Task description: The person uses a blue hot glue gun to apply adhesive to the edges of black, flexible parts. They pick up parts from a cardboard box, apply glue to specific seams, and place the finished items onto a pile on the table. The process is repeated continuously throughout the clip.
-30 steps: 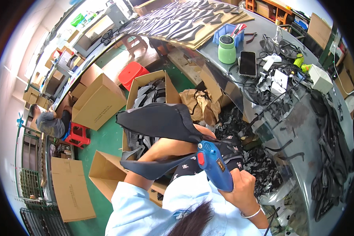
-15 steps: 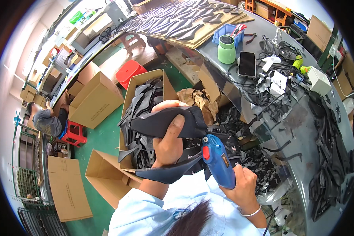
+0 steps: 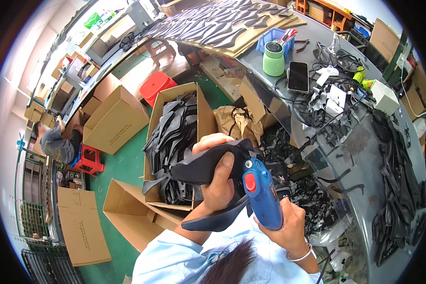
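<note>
A dull black, curvy padded piece (image 3: pixel 196 166) is pinched in your left hand (image 3: pixel 217 190), thumb on top; your right hand (image 3: pixel 291 228) wraps round a smooth blue hand tool (image 3: pixel 266 204).

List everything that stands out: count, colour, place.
Padded piece: apparently one, black, centre
Handheld tool: one, blue, centre right
Cartons: several, brown, left and centre
Flat pieces: many, dark, in one carton
Crumpled bag: one, brown, beside that carton
Table: one, grey, right side
Bottle: one, green, on table
Phone: one, black, on table
Bin: one, blue, on table
Seated person: one, grey top, left
Stool: one, red, under that person
Left hand: one, bare, gripping padded piece
Right hand: one, bare, gripping tool
</note>
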